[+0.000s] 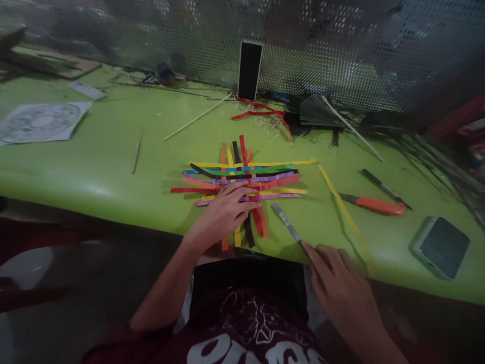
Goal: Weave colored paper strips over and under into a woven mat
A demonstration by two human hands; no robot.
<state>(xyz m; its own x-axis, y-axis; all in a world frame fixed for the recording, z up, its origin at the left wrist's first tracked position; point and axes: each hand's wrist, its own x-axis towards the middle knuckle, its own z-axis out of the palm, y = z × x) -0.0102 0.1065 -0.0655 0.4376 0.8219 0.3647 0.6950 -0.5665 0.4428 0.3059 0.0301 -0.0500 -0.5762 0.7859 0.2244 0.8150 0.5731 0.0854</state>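
On my head camera, the woven strips (254, 178) lie crossed in many colours near the front edge of the green table (113, 172). I see the left hand (232, 205) laid over them palm down, fingers slightly spread; whether a fingertip pinches any strip, I cannot tell. The right hand (341, 283) is curled around a knife (287, 222), its blade tip just beside the weave. To the right I note a loose yellow strip (343, 206) and an orange-handled cutter (381, 206); behind, a phone (249, 71) stands upright.
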